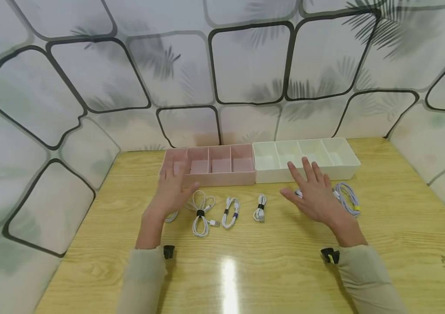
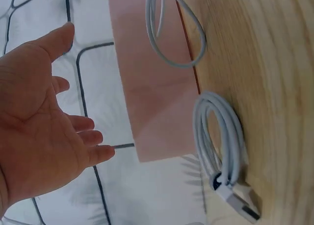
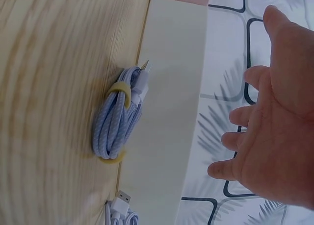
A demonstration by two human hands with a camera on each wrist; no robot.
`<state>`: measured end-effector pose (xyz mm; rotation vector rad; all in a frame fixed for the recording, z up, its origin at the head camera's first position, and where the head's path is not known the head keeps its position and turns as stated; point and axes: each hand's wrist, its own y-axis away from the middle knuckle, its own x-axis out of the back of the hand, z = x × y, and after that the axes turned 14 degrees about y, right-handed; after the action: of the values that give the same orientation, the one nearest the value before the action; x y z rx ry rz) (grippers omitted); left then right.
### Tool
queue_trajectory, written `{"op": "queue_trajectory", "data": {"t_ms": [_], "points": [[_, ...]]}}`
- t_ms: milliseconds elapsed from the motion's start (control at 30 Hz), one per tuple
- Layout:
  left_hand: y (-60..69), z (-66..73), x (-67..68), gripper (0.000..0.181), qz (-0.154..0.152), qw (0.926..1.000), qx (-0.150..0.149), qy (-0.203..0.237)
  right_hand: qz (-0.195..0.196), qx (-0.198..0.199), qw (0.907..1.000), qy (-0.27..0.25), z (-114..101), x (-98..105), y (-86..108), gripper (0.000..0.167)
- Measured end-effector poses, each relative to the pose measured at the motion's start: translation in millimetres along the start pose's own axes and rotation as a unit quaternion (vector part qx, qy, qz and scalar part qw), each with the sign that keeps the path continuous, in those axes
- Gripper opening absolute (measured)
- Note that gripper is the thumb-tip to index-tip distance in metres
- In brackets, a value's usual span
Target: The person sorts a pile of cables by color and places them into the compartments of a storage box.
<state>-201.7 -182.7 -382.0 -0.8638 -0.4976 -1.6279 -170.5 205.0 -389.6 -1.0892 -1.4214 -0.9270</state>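
My left hand [image 1: 169, 192] is held out with its fingers straight, over the left end of the pink divided box [image 1: 226, 179]. A coiled white cable [image 1: 171, 216] is partly hidden beside it; the left wrist view shows that cable [image 2: 223, 132] lying in a loop on the wood. My right hand [image 1: 314, 198], fingers spread, hovers before the white divided box [image 1: 305, 175]. Partly behind it lies a bundled cable; in the right wrist view, a pale braided cable [image 3: 115, 119] has a yellow tie. Both palms appear bare, and neither hand holds anything.
Along the wooden table [image 1: 277, 270] lie a looped white cable [image 1: 200, 213] with a black tie, a smaller white cable [image 1: 225, 213], a short white bundle [image 1: 260, 205] and a lavender coil [image 1: 350, 196]. Behind both boxes stands a patterned curtain-like backdrop [image 1: 250, 65].
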Motion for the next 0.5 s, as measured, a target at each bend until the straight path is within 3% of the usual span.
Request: {"op": "queue_trajectory", "data": {"t_ms": [233,500], "points": [[-1.6,-17.9,9.5,0.081,0.014,0.9981,0.020,0.057,0.003,-0.012,0.9999,-0.002,2.1,2.8,1.1,0.080],[-5.3,-36.0,19.8,0.081,0.027,0.9894,0.041,0.137,0.019,-0.010,0.9998,-0.004,10.1,4.4,4.2,0.080]]}}
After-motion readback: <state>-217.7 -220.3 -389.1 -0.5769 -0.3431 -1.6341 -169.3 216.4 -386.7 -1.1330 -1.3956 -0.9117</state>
